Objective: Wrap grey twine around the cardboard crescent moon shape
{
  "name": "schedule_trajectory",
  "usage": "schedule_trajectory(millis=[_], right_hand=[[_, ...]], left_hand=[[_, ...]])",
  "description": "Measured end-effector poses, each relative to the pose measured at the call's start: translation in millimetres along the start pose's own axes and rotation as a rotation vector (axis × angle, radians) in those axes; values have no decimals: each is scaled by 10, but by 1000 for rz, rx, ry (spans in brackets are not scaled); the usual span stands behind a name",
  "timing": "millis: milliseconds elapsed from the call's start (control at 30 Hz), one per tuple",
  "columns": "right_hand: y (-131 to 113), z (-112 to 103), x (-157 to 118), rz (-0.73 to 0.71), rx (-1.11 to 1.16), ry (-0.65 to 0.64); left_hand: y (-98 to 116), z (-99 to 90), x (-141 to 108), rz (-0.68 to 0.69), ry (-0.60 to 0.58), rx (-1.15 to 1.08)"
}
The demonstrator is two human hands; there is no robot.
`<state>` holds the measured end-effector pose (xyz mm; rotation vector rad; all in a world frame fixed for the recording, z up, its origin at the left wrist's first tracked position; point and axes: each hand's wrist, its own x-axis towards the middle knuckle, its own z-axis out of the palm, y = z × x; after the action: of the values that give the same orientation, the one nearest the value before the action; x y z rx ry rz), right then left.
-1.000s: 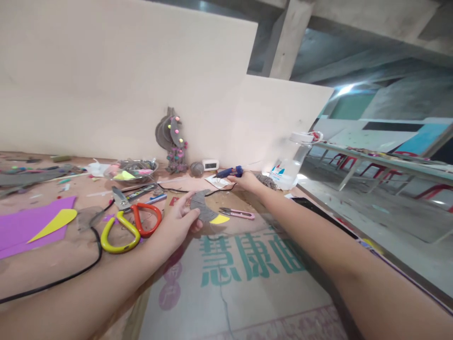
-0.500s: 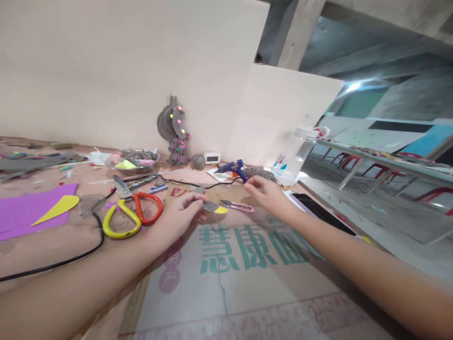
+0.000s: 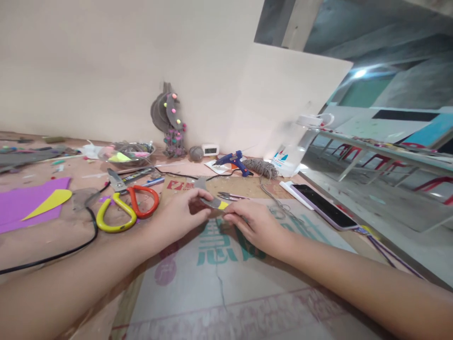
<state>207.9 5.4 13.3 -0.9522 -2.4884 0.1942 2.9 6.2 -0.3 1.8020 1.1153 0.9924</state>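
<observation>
Between my two hands is a small grey and yellow felt piece (image 3: 214,203), held above the printed cardboard sheet (image 3: 184,302). My left hand (image 3: 191,208) pinches its grey left end. At the yellow right end, the fingertips of my right hand (image 3: 247,219) are closed on the edge. A thin grey thread (image 3: 220,281) lies on the sheet below the piece. Just behind my right hand are small thread snips (image 3: 230,195), partly hidden. Farther back, a blue glue gun (image 3: 234,162) rests on the table with nobody holding it.
Scissors with yellow and red handles (image 3: 129,203) lie left, near purple felt (image 3: 38,208) and a black cable (image 3: 88,241). A phone (image 3: 323,206) lies right. Grey yarn (image 3: 262,167), a water bottle (image 3: 292,148) and a bowl of scraps (image 3: 129,155) stand behind.
My right hand has left the glue gun and come toward me and left, onto the yellow end of the felt piece. My left hand keeps its hold. The view has shifted slightly.
</observation>
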Motion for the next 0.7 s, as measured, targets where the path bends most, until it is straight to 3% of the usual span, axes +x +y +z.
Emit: schedule_trajectory(millis=[100,333,700], right_hand=[[-54,-46,-29,7,51,43],[-95,-60,-33,45,168,114],[-33,-130,-65,221,203,135]], left_hand=[[-3,25,-31,56,-28,71],[57,29,-68,33,-82,166],[60,19,-99,33,-38,216]])
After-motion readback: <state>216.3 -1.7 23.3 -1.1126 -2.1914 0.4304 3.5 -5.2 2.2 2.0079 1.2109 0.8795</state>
